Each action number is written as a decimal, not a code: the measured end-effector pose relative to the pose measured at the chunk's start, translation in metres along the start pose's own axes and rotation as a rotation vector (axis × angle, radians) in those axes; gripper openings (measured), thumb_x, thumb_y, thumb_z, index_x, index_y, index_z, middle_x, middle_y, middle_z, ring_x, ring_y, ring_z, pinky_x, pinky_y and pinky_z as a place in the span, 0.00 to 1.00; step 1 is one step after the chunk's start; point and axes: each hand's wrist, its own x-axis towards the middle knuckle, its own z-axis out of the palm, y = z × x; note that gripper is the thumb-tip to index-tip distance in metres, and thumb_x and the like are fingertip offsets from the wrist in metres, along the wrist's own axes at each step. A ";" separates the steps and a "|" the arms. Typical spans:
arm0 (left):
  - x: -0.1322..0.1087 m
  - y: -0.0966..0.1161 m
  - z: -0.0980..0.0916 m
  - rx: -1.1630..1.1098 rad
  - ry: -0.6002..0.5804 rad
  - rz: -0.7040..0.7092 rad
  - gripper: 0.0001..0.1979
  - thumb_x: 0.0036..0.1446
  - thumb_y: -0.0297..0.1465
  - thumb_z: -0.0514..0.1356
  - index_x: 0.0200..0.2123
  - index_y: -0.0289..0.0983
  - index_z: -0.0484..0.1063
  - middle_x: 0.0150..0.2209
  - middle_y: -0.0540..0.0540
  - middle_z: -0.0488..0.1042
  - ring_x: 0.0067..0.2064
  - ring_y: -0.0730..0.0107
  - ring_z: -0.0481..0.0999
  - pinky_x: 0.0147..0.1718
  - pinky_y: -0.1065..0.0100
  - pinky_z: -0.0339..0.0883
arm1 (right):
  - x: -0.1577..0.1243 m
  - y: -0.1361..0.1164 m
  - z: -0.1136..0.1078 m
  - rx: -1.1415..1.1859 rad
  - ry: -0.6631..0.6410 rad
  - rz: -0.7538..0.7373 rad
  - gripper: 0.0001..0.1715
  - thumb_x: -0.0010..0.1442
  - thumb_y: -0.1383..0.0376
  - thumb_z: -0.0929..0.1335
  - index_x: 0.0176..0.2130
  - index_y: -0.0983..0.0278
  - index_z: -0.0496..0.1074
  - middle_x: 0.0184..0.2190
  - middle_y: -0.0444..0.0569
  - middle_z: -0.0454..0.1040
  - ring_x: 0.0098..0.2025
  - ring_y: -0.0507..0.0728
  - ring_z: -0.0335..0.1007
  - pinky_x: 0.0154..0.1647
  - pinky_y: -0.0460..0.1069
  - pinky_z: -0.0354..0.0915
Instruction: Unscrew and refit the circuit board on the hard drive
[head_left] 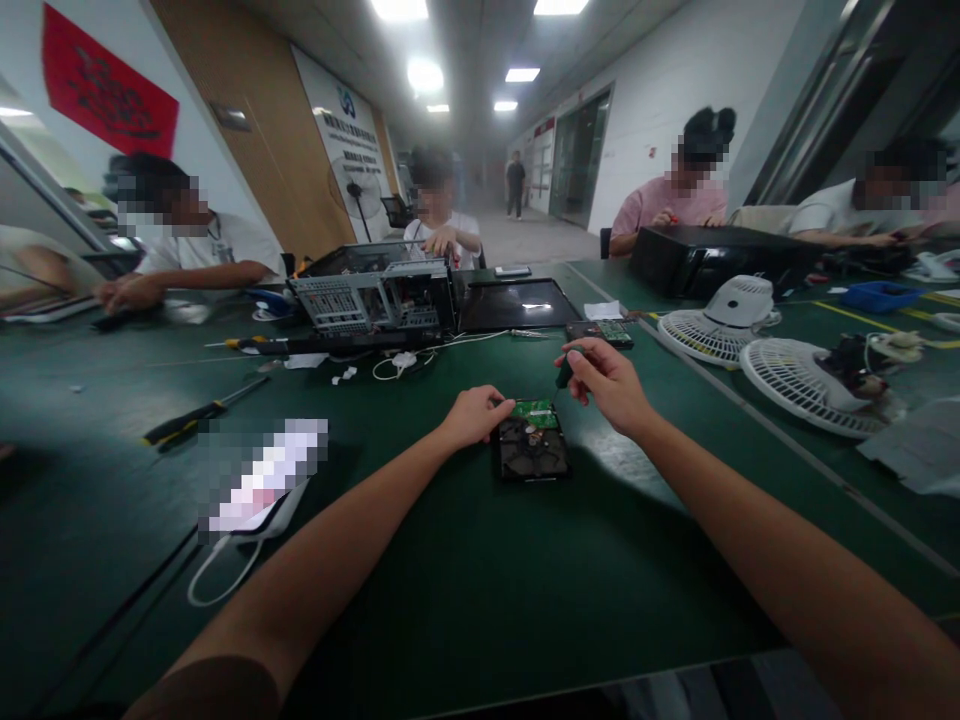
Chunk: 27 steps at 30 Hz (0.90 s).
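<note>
A black hard drive [531,452] lies on the green table in front of me, its green circuit board [536,410] facing up at the far end. My left hand [478,415] is closed on the drive's far left corner, thumb and fingers pressed against it. In my right hand [604,380] is a small dark-handled screwdriver [565,372], pinched between thumb and fingers. Its thin shaft points down at the board's far right corner. Whether the tip touches a screw is too small to tell.
An opened computer case [375,300] stands behind, beside a black panel [517,303]. Another drive [600,333] lies beyond my right hand. To the left are a yellow-black screwdriver [184,425] and a phone [266,480] with a cable. White fan parts [806,385] sit right. Co-workers sit around the table.
</note>
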 end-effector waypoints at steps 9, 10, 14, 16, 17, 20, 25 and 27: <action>0.001 -0.002 0.001 -0.009 -0.003 0.007 0.18 0.67 0.45 0.58 0.45 0.35 0.75 0.24 0.51 0.77 0.19 0.73 0.74 0.21 0.72 0.64 | 0.000 0.003 0.000 0.211 -0.048 0.100 0.24 0.62 0.46 0.70 0.48 0.60 0.76 0.42 0.50 0.78 0.25 0.49 0.67 0.21 0.46 0.60; 0.001 -0.002 0.001 -0.013 -0.003 0.008 0.18 0.67 0.45 0.58 0.45 0.35 0.75 0.24 0.51 0.77 0.19 0.73 0.74 0.21 0.72 0.64 | 0.000 0.002 0.000 0.229 -0.053 0.116 0.24 0.62 0.46 0.70 0.48 0.60 0.77 0.42 0.50 0.78 0.25 0.49 0.67 0.21 0.46 0.59; 0.001 -0.003 0.001 -0.014 0.002 0.022 0.19 0.67 0.45 0.58 0.45 0.35 0.75 0.24 0.51 0.77 0.19 0.73 0.74 0.20 0.73 0.64 | 0.001 0.001 -0.002 0.279 -0.062 0.156 0.23 0.61 0.48 0.72 0.48 0.60 0.77 0.41 0.50 0.77 0.25 0.49 0.66 0.19 0.46 0.56; 0.001 -0.003 0.001 -0.010 0.003 0.029 0.19 0.67 0.45 0.58 0.44 0.35 0.75 0.23 0.51 0.77 0.19 0.73 0.74 0.21 0.72 0.65 | 0.001 0.000 -0.003 0.297 -0.071 0.171 0.22 0.62 0.49 0.72 0.47 0.60 0.77 0.41 0.50 0.77 0.25 0.49 0.66 0.19 0.45 0.54; 0.001 -0.003 0.001 -0.011 0.002 0.031 0.19 0.67 0.45 0.58 0.44 0.35 0.75 0.23 0.51 0.77 0.19 0.73 0.74 0.20 0.72 0.65 | 0.001 -0.001 -0.004 0.303 -0.076 0.175 0.21 0.62 0.49 0.72 0.47 0.60 0.77 0.42 0.51 0.77 0.25 0.49 0.66 0.19 0.45 0.53; 0.001 -0.004 0.001 -0.021 0.000 0.030 0.18 0.67 0.45 0.58 0.44 0.35 0.75 0.23 0.51 0.77 0.18 0.73 0.74 0.20 0.72 0.64 | 0.001 -0.002 -0.005 0.296 -0.092 0.168 0.19 0.62 0.50 0.72 0.45 0.60 0.77 0.45 0.51 0.78 0.25 0.49 0.66 0.18 0.45 0.52; 0.000 -0.002 0.000 -0.022 0.001 0.013 0.18 0.66 0.45 0.58 0.44 0.35 0.75 0.24 0.51 0.77 0.19 0.73 0.74 0.19 0.72 0.64 | 0.001 -0.003 -0.004 0.324 -0.106 0.169 0.15 0.61 0.52 0.73 0.40 0.61 0.74 0.45 0.50 0.79 0.24 0.49 0.67 0.18 0.45 0.54; 0.000 -0.001 0.000 -0.029 -0.003 0.008 0.18 0.66 0.45 0.58 0.44 0.35 0.75 0.24 0.51 0.77 0.18 0.73 0.74 0.19 0.72 0.64 | 0.001 -0.003 -0.003 0.352 -0.095 0.177 0.15 0.62 0.53 0.72 0.42 0.61 0.74 0.43 0.50 0.79 0.23 0.48 0.66 0.19 0.45 0.54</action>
